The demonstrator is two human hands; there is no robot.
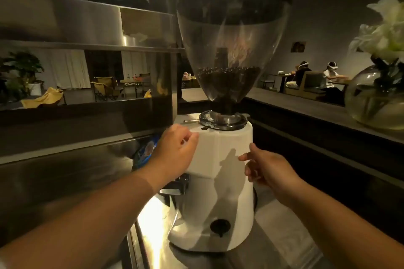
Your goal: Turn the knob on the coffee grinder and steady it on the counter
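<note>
A white coffee grinder (220, 183) stands on the steel counter (273, 253) in the middle of the view. Its clear hopper (231, 41) holds dark beans at the bottom. A chrome adjustment collar (223, 119) rings the hopper's neck, and a black knob (220, 226) sits low on the front. My left hand (177, 148) is curled against the grinder's upper left side; what its fingers hold is hidden. My right hand (264, 166) is by the upper right side, fingers apart, with the fingertips at the body's edge.
A large steel machine (87, 28) fills the left side, close to the grinder. A blue packet (146, 150) lies behind my left wrist. A glass vase with white flowers (378, 96) stands on the ledge at right. People sit at tables in the background.
</note>
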